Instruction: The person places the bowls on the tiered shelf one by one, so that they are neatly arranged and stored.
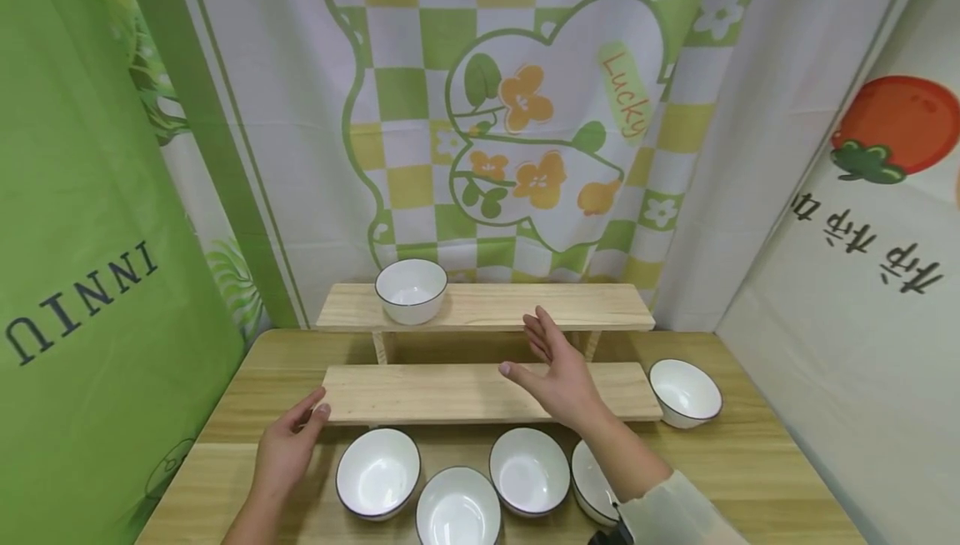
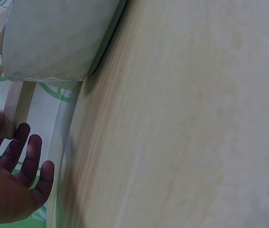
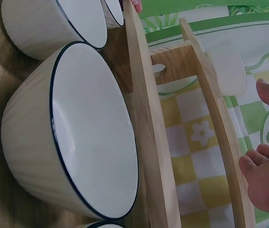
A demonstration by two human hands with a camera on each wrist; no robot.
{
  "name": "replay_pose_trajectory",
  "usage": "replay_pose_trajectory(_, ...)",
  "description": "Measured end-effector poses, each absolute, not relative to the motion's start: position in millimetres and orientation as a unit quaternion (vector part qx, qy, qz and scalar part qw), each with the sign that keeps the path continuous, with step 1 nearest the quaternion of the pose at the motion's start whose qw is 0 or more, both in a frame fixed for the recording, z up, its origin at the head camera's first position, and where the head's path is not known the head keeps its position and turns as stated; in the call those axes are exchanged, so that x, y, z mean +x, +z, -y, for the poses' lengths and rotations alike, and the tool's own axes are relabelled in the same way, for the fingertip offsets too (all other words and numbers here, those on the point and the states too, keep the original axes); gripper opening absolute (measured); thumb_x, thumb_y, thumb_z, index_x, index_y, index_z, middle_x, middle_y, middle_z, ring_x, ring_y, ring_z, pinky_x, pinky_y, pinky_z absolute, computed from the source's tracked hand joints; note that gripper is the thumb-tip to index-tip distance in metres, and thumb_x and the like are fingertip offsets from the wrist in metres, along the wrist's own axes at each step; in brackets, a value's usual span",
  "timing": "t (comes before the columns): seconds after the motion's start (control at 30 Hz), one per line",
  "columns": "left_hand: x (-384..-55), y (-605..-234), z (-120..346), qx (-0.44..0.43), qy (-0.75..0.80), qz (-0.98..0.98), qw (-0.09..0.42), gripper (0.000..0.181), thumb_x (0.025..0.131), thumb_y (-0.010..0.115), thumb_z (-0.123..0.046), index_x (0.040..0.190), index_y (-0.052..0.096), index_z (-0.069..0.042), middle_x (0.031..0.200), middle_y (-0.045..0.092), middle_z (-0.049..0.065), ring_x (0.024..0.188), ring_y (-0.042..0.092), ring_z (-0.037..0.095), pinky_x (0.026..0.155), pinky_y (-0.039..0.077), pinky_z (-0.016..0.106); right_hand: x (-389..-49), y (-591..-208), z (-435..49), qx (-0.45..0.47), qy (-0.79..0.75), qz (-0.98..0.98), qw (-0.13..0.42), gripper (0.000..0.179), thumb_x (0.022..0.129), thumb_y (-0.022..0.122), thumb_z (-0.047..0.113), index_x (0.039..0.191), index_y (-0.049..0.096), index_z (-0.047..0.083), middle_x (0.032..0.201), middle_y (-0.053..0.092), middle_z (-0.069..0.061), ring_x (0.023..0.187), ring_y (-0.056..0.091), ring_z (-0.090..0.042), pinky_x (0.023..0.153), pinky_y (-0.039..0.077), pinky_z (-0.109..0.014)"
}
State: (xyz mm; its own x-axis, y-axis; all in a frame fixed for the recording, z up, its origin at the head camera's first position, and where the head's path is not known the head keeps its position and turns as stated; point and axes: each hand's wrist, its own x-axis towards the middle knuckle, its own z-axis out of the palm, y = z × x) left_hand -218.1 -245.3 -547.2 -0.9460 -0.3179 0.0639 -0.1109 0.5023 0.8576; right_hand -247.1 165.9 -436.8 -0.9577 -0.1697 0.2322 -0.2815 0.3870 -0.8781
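While the table point(image 1: 787, 462) supports the rack point(image 1: 381, 348), the upper shelf point(image 1: 525, 305) holds one bowl point(image 1: 412, 293).
Shelving appears begun: five bowls point(image 1: 378, 474) left on the table. Left hand point(image 1: 285, 445) pinches the lower shelf's point(image 1: 420, 391) end; right hand point(image 1: 561, 374), spread, holds nothing.

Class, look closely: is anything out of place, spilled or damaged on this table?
I see no visible spill or damage. One small thing stands out: a lone bowl sits on the table beside the right end of the lower shelf, apart from the four bowls grouped in front, though that may be deliberate.
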Motion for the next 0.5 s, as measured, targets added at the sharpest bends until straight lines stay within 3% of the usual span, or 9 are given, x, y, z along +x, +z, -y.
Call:
replay_pose_trajectory(0.23,-218.9,-548.0,245.9,0.124,-0.484,0.860,0.104,0.054,0.103,0.061,-0.049,0.144,0.063,-0.015,0.133,0.067,0.024,0.121,0.065,0.039,0.100,0.050,0.048,-240.3,-439.1,-177.4,0.130,0.529,0.836,0.060,0.109,0.089,0.083,0.045,0.167,0.015,0.011,0.165,0.038,-0.006,0.148,0.040,-0.030,0.117,0.037,-0.044)
replay_pose_trajectory(0.5,-219.3,-547.5,246.2,0.125,-0.479,0.862,0.103,0.055,0.103,0.060,-0.052,0.145,0.062,-0.015,0.133,0.067,0.024,0.121,0.064,0.040,0.101,0.049,0.051,-239.0,-443.9,-187.0,0.129,0.531,0.834,0.076,0.106,0.090,0.084,0.036,0.166,0.016,0.007,0.163,0.042,-0.009,0.148,0.041,-0.029,0.118,0.037,-0.041)
